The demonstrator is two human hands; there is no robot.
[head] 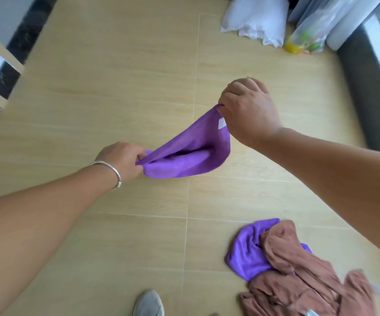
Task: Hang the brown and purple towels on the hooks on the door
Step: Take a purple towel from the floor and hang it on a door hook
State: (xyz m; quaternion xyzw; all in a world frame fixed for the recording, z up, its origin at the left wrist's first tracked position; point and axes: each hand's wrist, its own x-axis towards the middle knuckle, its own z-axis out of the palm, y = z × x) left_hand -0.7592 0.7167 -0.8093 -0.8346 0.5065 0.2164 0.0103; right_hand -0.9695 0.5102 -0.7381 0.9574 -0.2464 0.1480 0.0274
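A purple towel [189, 153] hangs in the air above the floor, stretched between my two hands. My left hand [123, 159], with a silver bangle on the wrist, grips its lower left end. My right hand [247, 110] pinches its upper corner, beside a white label. On the floor at the lower right lies a heap of towels: another purple towel [246, 254] partly under crumpled brown towels [298, 277]. No door or hooks are in view.
The floor [116, 87] is light wood-look tile. A white bag [257, 19] and a clear bag with coloured items [307, 39] lie at the top right by a dark ledge [364, 96]. My grey shoe [149, 303] shows at the bottom edge.
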